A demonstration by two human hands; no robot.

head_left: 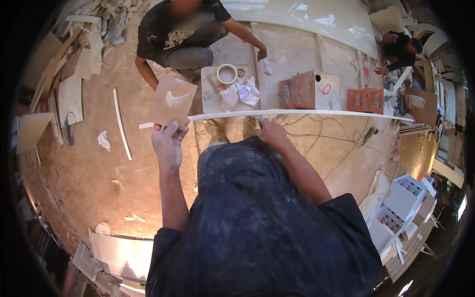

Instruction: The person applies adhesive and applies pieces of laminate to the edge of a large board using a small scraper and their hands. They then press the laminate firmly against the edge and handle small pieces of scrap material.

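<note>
My left hand [168,141] grips the lower edge of a square brown board [180,106] with a smear of white paste on it. My right hand [273,132] is closed round a small grey tool [265,119], mostly hidden in the fist. That tool's end is at a long, thin white strip [316,113], which runs crosswise in front of me; whether they touch I cannot tell. A low, pale-topped stand [210,99] beyond the strip bears a roll of tape [227,74] and crumpled white paper [247,92].
A co-worker [185,42] squats opposite, one hand hidden behind the board. Another person [401,49] is at far right. Red-and-white boxes [309,89] stand beyond the strip. A cable [341,132] lies on the floor. Scrap pieces [94,44] pile up at far left; white boxes [403,198] stand at right.
</note>
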